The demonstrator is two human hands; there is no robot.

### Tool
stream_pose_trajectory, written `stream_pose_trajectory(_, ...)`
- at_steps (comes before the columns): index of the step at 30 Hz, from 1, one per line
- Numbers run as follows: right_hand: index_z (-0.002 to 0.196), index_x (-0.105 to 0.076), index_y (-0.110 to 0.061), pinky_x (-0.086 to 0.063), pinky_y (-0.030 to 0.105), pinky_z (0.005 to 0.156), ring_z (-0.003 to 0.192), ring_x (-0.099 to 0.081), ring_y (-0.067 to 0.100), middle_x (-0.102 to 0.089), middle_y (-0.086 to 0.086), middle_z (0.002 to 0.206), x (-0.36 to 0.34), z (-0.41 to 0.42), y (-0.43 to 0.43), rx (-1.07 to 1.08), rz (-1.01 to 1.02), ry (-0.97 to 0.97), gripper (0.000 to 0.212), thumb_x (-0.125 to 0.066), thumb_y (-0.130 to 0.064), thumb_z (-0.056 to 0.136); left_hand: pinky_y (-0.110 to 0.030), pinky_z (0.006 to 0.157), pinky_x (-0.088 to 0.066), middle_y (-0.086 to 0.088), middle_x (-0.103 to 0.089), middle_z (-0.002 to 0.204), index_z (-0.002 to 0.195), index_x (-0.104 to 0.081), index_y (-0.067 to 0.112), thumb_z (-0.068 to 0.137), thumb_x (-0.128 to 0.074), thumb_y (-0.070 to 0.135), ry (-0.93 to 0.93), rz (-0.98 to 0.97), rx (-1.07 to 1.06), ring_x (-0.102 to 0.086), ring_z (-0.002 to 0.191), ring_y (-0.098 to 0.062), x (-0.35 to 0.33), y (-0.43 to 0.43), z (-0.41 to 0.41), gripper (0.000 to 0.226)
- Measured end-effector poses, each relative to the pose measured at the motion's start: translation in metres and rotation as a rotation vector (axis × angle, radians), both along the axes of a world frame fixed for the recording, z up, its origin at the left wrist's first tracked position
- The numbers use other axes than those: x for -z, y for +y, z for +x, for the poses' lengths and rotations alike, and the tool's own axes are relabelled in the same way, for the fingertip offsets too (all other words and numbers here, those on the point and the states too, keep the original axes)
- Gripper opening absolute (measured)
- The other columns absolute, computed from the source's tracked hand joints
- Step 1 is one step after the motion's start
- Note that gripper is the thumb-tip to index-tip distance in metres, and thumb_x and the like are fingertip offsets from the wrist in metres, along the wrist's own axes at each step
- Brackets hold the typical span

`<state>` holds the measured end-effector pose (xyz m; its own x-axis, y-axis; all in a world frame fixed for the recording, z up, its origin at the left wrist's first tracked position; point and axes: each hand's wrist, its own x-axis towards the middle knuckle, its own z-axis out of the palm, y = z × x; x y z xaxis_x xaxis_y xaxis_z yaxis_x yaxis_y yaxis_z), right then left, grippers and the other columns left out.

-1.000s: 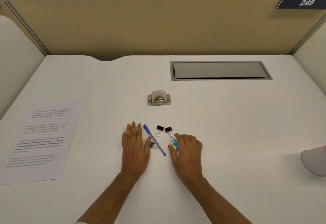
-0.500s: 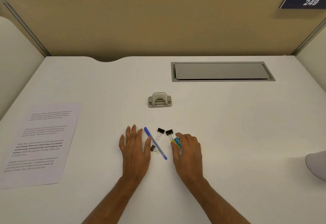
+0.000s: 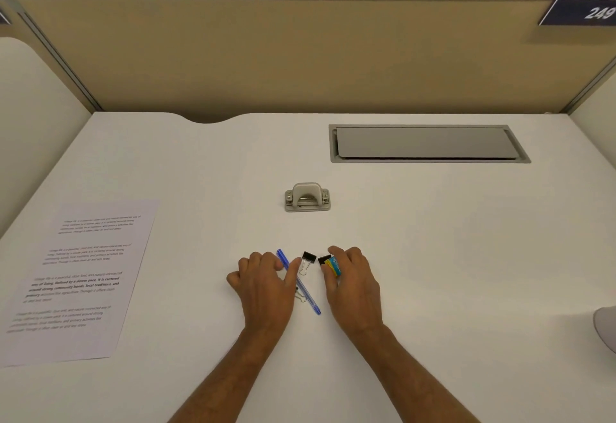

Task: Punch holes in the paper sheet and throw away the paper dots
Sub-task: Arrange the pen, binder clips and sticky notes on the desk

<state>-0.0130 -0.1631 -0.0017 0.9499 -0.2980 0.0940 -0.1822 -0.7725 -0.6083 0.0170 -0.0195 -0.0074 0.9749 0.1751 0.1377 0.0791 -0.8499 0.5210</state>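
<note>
A printed paper sheet (image 3: 80,279) lies flat at the desk's left side. A small grey hole punch (image 3: 307,197) stands in the middle of the desk, beyond both hands. My left hand (image 3: 266,286) rests over a blue pen (image 3: 301,286), fingers curled around its upper part. My right hand (image 3: 353,281) lies just right of the pen, thumb and fingers pinching a small blue and yellow eraser (image 3: 333,266).
A black binder clip (image 3: 308,260) lies between the hands, another (image 3: 323,259) touches the eraser, and a third (image 3: 300,296) peeks out under my left hand. A grey cable hatch (image 3: 426,144) is at the back right. A grey rounded object (image 3: 606,326) sits at the right edge.
My left hand went from lying flat to curling its fingers over the pen. My right hand has closed tighter on the eraser.
</note>
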Motion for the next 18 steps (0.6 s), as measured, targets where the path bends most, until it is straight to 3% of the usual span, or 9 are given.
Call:
stream_pose_trajectory(6,0.125,-0.065,-0.015,-0.055,0.033,0.064,0.089,-0.058,0.021,-0.059,0.008,0.102,0.001,0.005,-0.002,-0.057,-0.08,0.029,0.03,-0.063,-0.025,0.097,-0.031,0.078,-0.02,0.006,-0.058,0.077,0.075,-0.06,0.023,0.084,-0.074,0.048,0.077,-0.035,-0.041,-0.046,0.081,-0.014,-0.004,-0.005,0.002,0.03)
stream_pose_trajectory(11,0.127,-0.063,-0.016,-0.054,0.032,0.069,0.094,-0.057,0.021,-0.059,0.009,0.108,0.0,0.01,-0.001,-0.062,-0.094,0.076,0.03,-0.059,-0.026,0.099,-0.033,0.076,-0.022,0.007,-0.055,0.075,0.073,-0.057,0.024,0.085,-0.073,0.046,0.087,-0.039,-0.071,-0.047,0.079,-0.015,-0.005,-0.009,0.005,0.03)
stream_pose_trajectory(18,0.102,-0.068,-0.008,-0.052,0.032,0.058,0.083,-0.061,0.025,-0.064,0.009,0.097,0.003,0.015,0.0,-0.084,-0.104,0.01,0.016,-0.073,-0.013,0.088,-0.035,0.075,-0.027,0.008,-0.053,0.071,0.07,-0.054,0.024,0.086,-0.073,0.044,0.057,-0.053,-0.07,-0.049,0.075,-0.017,-0.002,-0.009,0.005,0.032)
